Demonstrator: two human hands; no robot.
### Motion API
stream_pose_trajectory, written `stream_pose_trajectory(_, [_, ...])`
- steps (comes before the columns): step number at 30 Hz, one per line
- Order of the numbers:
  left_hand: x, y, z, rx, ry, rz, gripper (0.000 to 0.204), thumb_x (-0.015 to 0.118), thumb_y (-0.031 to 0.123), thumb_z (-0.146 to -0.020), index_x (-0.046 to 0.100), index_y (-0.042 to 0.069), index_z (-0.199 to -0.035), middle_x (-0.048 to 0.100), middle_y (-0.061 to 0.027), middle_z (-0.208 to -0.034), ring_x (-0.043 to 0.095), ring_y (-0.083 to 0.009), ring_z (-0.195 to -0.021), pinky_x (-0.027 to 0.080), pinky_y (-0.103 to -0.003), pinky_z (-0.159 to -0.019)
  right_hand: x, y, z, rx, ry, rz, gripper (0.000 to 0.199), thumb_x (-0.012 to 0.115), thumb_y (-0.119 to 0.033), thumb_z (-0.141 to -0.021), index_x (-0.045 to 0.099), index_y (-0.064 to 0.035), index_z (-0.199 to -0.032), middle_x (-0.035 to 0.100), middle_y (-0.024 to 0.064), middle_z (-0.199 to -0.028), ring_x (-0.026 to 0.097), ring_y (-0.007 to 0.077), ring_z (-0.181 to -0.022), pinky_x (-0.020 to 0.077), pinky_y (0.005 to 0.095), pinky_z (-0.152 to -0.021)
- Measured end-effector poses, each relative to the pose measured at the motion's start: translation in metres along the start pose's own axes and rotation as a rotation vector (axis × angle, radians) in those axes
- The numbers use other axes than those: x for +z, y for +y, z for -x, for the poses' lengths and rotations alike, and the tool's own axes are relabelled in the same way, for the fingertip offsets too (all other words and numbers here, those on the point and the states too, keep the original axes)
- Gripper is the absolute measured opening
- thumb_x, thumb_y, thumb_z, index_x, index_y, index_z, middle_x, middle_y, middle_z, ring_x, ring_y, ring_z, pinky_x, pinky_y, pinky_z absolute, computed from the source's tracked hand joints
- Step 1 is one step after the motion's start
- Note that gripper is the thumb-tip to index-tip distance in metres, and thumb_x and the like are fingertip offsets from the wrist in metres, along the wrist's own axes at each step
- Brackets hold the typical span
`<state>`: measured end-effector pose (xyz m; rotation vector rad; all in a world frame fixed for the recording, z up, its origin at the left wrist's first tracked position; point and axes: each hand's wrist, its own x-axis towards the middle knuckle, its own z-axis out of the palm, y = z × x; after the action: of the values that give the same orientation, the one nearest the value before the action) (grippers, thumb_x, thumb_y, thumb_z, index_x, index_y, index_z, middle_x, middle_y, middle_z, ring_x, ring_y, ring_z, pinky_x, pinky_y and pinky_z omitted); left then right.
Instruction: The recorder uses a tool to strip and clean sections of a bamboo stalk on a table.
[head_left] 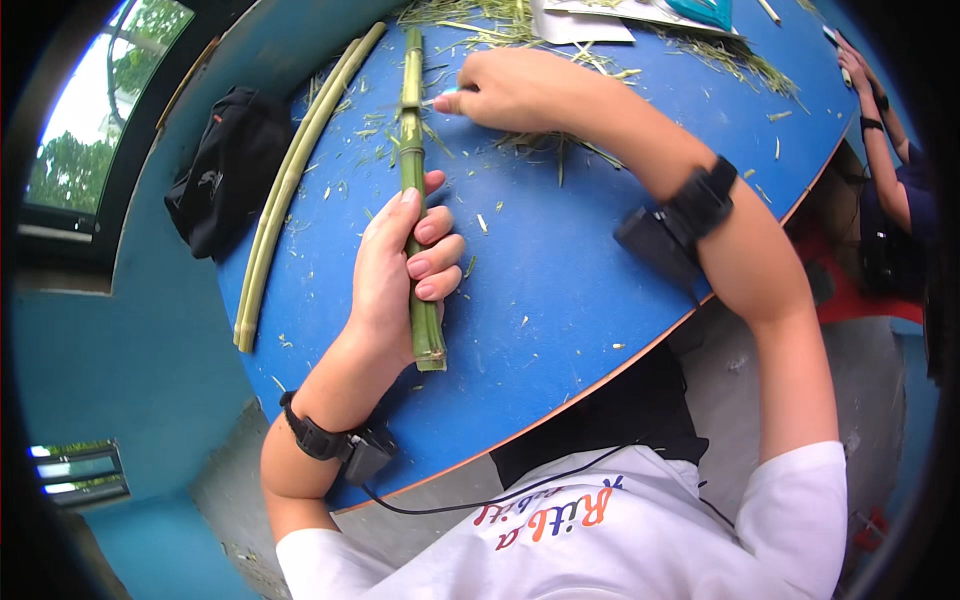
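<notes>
- The blue table filled the centre of the frame, its orange-brown edge curving from lower centre to upper right.
- Along the bottom lay the person's white shirt, printed across the chest with lettering in orange, blue and maroon, tilted and partly lost in folds.
- At the right edge a co-worker's arms reached toward the table, a black band on one wrist.
- A black bag with a small red mark sat at upper left, against the wall.
- Two long green stalks lay side by side just right of it.
- The left hand, left of centre, was wrapped firmly around a green stalk.
- The right hand, at upper centre, was curled closely around a small tool.
- The held stalk stood nearly vertical in the frame, from upper left of centre down to just below the left hand.
- White sheets and a teal packet were cut off by the top edge; any print there could not be read.
- Black strapped devices sat on both forearms.
- The tool, blurred, met the stalk's upper part.
- Green shreds were strewn across the top.
</notes>
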<state>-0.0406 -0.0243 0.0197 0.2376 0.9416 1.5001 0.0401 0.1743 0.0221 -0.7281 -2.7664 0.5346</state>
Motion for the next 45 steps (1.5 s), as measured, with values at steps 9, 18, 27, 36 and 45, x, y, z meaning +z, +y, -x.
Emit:
stream_pose_trajectory(9, [-0.002,-0.003,-0.007,-0.021,-0.133,0.226,0.028,0.038,0.026,-0.098,0.04,0.006,-0.117,0.034,0.0022,-0.07,0.029,-0.003,-0.05,0.026,-0.016,-0.036,-0.03,-0.004,0.019,-0.034,-0.216,-0.098,0.056,0.051,-0.05,-0.085,0.061,0.0049,-0.083,0.059,0.0147,-0.07,0.054,0.0219,-0.063,0.0424,0.0361,-0.06])
stream_pose_trajectory(18, [-0.002,0.001,-0.014,-0.074,-0.096,0.326,0.021,0.039,0.027,-0.098,0.046,0.007,-0.099,0.034,0.0033,-0.067,0.029,-0.0009,-0.046,0.027,-0.015,-0.033,-0.021,-0.016,0.015,0.002,-0.137,-0.02,0.054,0.05,-0.048,-0.086,0.057,0.0048,-0.076,0.055,0.0136,-0.063,0.051,0.0244,-0.057,0.0383,0.0385,-0.055])
stream_pose_trajectory(27, [0.0,0.005,-0.009,-0.038,-0.14,0.103,0.033,0.04,0.036,-0.096,0.042,0.006,-0.109,0.041,-0.0001,-0.071,0.036,-0.0059,-0.054,0.036,-0.018,-0.045,-0.004,0.01,0.004,-0.027,0.127,0.05,0.053,0.047,-0.048,-0.087,0.062,0.0023,-0.084,0.063,0.0203,-0.078,0.059,0.0378,-0.079,0.0455,0.0443,-0.073])
stream_pose_trajectory(36, [-0.024,0.025,-0.022,0.171,-0.179,0.017,0.039,0.041,0.027,-0.095,0.037,0.003,-0.125,0.049,-0.0071,-0.093,0.042,-0.0079,-0.062,0.04,-0.017,-0.048,-0.011,-0.003,0.006,-0.043,0.058,-0.016,0.053,0.047,-0.048,-0.088,0.063,0.0026,-0.087,0.062,0.0198,-0.079,0.06,0.0358,-0.076,0.0451,0.0434,-0.07])
stream_pose_trajectory(45, [0.003,0.023,-0.017,0.202,-0.102,-0.136,0.035,0.042,0.015,-0.094,0.036,0.01,-0.129,0.044,-0.0015,-0.083,0.038,-0.0029,-0.051,0.033,-0.014,-0.037,-0.019,-0.008,0.011,-0.041,-0.033,-0.112,0.054,0.048,-0.051,-0.087,0.063,0.0016,-0.087,0.062,0.0228,-0.08,0.061,0.036,-0.08,0.0464,0.0444,-0.07])
